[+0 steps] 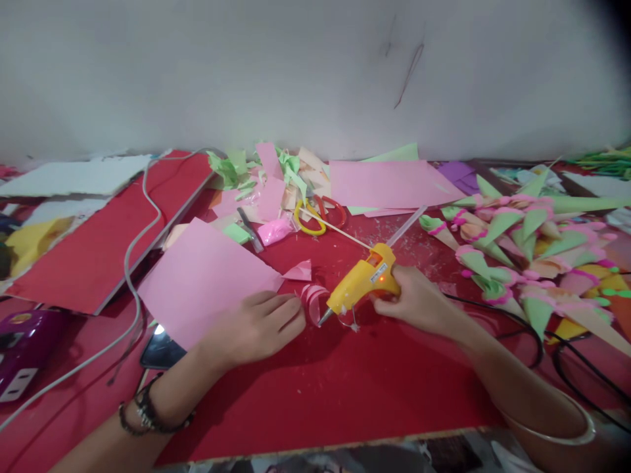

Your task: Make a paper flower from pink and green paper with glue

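My right hand (414, 299) is closed around the handle of a yellow glue gun (362, 279) with a lit orange light. A clear glue stick (407, 226) sticks out of its back. The nozzle points down to the left, close by a curled piece of pink paper (313, 302) with darker pink edging. My left hand (266, 325) has its fingers bent together at the left side of that curl and seems to grip it; the fingertips are partly hidden. Beneath my left hand and wrist lies a flat pink paper sheet (207, 276).
Finished paper cones (522, 243) pile up at the right, near a black cord (517, 318). Scissors (310, 220), paper scraps (271, 171) and pink sheets (389, 184) lie at the back. On the left are a red board (123, 230), white cable (131, 256), phone (160, 348) and purple device (29, 348).
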The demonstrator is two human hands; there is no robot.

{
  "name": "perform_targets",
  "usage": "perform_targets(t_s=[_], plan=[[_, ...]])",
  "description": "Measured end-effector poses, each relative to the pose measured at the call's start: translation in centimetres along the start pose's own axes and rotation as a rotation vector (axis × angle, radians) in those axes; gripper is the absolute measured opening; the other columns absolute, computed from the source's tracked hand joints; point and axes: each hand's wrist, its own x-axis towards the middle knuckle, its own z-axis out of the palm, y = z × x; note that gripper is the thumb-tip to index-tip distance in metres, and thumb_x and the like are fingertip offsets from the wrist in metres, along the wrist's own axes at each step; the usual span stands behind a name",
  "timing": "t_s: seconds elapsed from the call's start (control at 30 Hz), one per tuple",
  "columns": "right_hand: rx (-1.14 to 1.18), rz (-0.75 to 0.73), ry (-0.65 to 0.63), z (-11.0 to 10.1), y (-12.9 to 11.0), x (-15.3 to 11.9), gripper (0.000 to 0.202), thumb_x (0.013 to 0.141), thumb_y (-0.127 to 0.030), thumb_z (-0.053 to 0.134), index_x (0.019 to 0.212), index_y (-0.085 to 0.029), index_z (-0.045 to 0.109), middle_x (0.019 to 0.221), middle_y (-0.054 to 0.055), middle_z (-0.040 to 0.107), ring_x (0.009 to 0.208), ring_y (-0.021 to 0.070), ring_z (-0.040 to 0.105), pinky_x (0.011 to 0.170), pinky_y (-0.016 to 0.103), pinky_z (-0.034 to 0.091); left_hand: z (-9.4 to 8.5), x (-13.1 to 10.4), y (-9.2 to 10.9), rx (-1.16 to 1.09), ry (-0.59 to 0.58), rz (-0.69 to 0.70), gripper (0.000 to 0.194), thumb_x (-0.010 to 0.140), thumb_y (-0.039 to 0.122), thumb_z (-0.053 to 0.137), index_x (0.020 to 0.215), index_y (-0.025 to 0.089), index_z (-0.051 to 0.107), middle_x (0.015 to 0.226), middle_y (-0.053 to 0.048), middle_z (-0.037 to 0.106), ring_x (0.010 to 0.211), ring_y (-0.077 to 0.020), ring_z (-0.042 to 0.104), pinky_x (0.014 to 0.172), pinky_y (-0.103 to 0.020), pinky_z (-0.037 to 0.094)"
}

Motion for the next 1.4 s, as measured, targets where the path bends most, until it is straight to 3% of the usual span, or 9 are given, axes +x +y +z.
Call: perform_targets(t_s=[1.4], plan=[[-0.114,0.008,0.015,0.11,0.61,0.54,0.009,0.065,-0.024,0.047,0.06,-0.019,0.041,0.051,-0.003,0.046,0.044,0.0094,0.041,0.042,0.021,0.025,-0.13,-0.14,0.06,0.007,0.029,0.0,0.018,0.084,0.006,0.039,0.078,0.012,0.055,0.072,-0.003,0.064,0.066,-0.0138,0.059,0.06,-0.026,0.049]])
